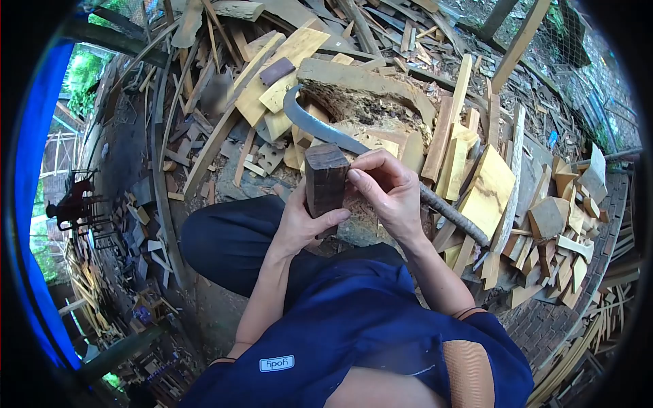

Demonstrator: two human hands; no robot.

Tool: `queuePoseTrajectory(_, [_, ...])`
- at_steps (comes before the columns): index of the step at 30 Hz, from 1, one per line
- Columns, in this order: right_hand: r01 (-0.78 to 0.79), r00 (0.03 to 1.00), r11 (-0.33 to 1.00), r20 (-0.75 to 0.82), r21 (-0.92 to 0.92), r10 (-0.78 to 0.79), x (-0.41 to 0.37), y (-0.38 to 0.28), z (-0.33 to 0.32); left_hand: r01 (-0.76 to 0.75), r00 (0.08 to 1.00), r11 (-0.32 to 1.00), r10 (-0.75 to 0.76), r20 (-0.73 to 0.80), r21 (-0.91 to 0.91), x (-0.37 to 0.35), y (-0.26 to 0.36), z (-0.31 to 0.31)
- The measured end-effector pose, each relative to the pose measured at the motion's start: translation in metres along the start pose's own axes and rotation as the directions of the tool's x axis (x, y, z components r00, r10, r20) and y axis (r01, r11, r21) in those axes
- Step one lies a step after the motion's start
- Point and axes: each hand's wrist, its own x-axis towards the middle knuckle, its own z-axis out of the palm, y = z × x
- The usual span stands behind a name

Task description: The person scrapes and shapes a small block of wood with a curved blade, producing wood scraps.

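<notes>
A dark brown wooden block (325, 182) stands roughly upright in front of my body. My left hand (303, 214) is wrapped round its lower part, with the thumb across the near face. Thumb and forefinger of my right hand (391, 190) are pinched together at the block's upper right edge; whatever lies between the fingertips is too small to make out. Just beyond the hands lies a long curved blade (320, 127) on the wood, its hooked tip to the left. Its dark handle (452, 215) runs down to the right, behind my right hand.
A hollowed, weathered log (367, 85) lies ahead, with pale yellow boards (296, 51) to its left. A broad yellow plank (488, 183) and several cut wooden blocks (547, 217) are piled on the right. Wood scraps cover the ground; a blue sheet (41, 204) hangs at far left.
</notes>
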Motion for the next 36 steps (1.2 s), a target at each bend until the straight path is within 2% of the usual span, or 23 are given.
queuePoseTrajectory(5, [-0.037,0.999,0.997,-0.037,-0.066,0.035,0.002,-0.005,-0.001,0.004,1.0,0.996,-0.004,0.0,0.091,-0.001,-0.002,-0.005])
queuePoseTrajectory(6, [-0.058,0.998,0.987,-0.021,-0.153,0.056,0.003,-0.007,-0.001,0.012,1.0,0.99,-0.01,-0.01,0.139,-0.001,-0.002,-0.006])
queuePoseTrajectory(7, [-0.078,0.997,0.969,-0.005,-0.236,0.079,0.004,-0.008,-0.001,0.014,1.0,0.99,-0.013,-0.009,0.14,-0.002,-0.001,-0.005])
queuePoseTrajectory(10, [-0.047,0.996,0.981,0.071,-0.187,0.062,0.01,0.0,-0.007,0.042,0.999,0.998,-0.042,0.003,0.035,-0.004,0.002,-0.002])
queuePoseTrajectory(12, [-0.069,0.993,0.988,0.085,-0.135,0.081,0.014,0.005,-0.009,0.107,0.994,0.99,-0.103,0.048,-0.096,-0.004,-0.003,-0.003])
queuePoseTrajectory(13, [-0.091,0.99,0.992,0.097,-0.082,0.099,0.015,0.008,-0.009,0.106,0.994,0.989,-0.103,0.044,-0.098,-0.005,-0.007,-0.003])
queuePoseTrajectory(14, [-0.093,0.99,0.992,0.1,-0.083,0.101,0.015,0.011,-0.009,0.139,0.987,0.966,-0.116,0.114,-0.218,-0.005,-0.012,-0.004])
queuePoseTrajectory(15, [-0.137,0.986,0.99,0.095,0.033,0.133,0.015,0.014,-0.008,0.178,0.975,0.926,-0.12,0.186,-0.333,-0.006,-0.016,-0.004])
queuePoseTrajectory(16, [-0.179,0.982,0.973,0.092,0.147,0.166,0.015,0.016,-0.007,0.179,0.975,0.925,-0.121,0.186,-0.336,-0.007,-0.02,-0.003])
queuePoseTrajectory(17, [-0.182,0.981,0.973,0.093,0.143,0.17,0.014,0.017,-0.008,0.222,0.968,0.838,-0.127,0.217,-0.499,-0.009,-0.024,-0.002])
queuePoseTrajectory(18, [-0.173,0.983,0.983,0.063,0.057,0.17,0.014,0.017,-0.01,0.255,0.962,0.721,-0.121,0.245,-0.644,-0.009,-0.026,-0.002])
queuePoseTrajectory(19, [-0.165,0.986,0.986,0.037,-0.027,0.166,0.015,0.018,-0.01,0.245,0.965,0.721,-0.115,0.237,-0.648,-0.008,-0.027,-0.003])
queuePoseTrajectory(21, [-0.157,0.986,0.986,0.045,-0.057,0.159,0.013,0.023,-0.014,0.296,0.954,0.559,-0.131,0.269,-0.774,-0.005,-0.028,-0.008])
queuePoseTrajectory(23, [-0.159,0.987,0.971,-0.003,-0.179,0.161,0.013,0.025,-0.018,0.27,0.961,0.566,-0.11,0.254,-0.779,-0.003,-0.029,-0.013])
queuePoseTrajectory(28, [-0.179,0.983,0.958,0.004,-0.224,0.184,0.01,0.03,-0.023,0.249,0.969,0.634,-0.169,0.183,-0.732,-0.003,-0.026,-0.019])
queuePoseTrajectory(30, [-0.123,0.987,0.925,0.052,-0.359,0.152,0.01,0.029,-0.023,0.24,0.971,0.657,-0.17,0.17,-0.715,-0.002,-0.026,-0.018])
queuePoseTrajectory(36, [0.01,0.992,0.847,0.112,-0.531,0.059,0.015,0.022,-0.012,0.225,0.974,0.72,-0.187,0.128,-0.657,-0.003,-0.035,-0.017])
